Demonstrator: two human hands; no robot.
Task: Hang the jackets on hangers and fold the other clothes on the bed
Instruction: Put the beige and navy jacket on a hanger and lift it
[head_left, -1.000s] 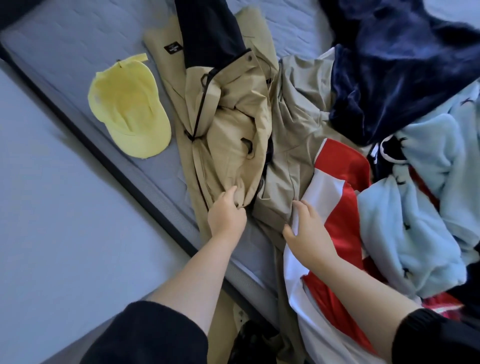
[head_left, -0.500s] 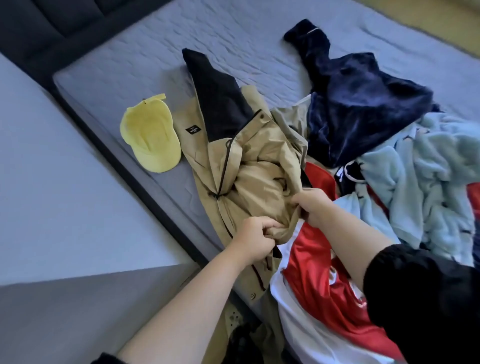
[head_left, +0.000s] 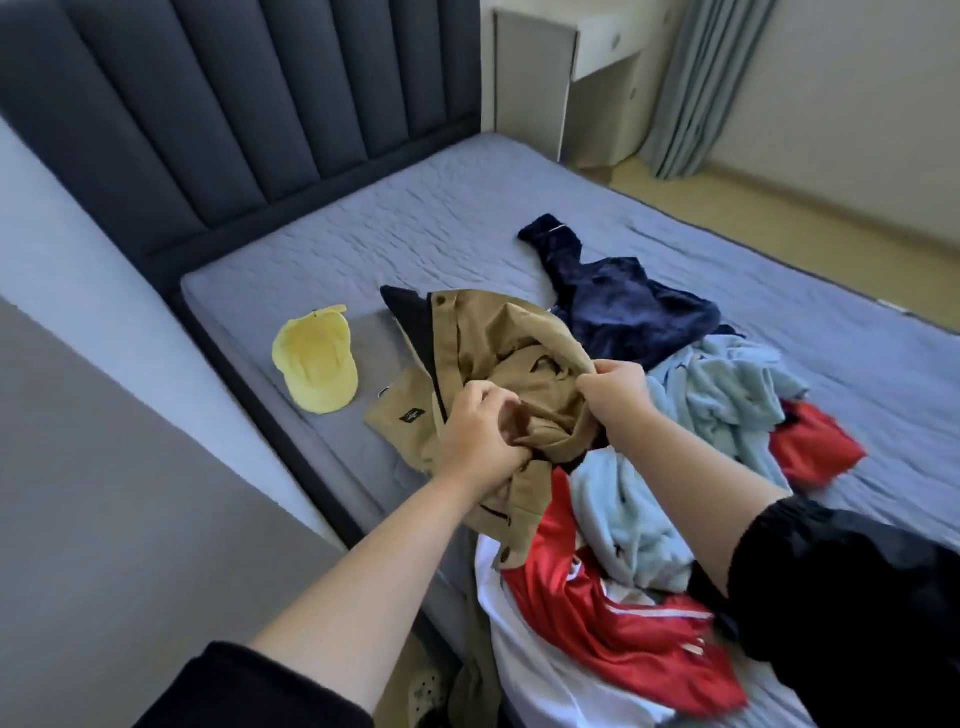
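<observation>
grey bed (head_left: 415, 223) | padded headboard (head_left: 260, 104) | grey curtain (head_left: 691, 88) | wood floor (head_left: 779, 218) | tan jacket (head_left: 509, 338) bunched

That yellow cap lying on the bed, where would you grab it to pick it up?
Probably by the brim, the flatter end pointing toward the near edge of the bed, pinched from that side. The yellow cap lies in the open beside the tan jacket, with nothing on top of it.
</observation>
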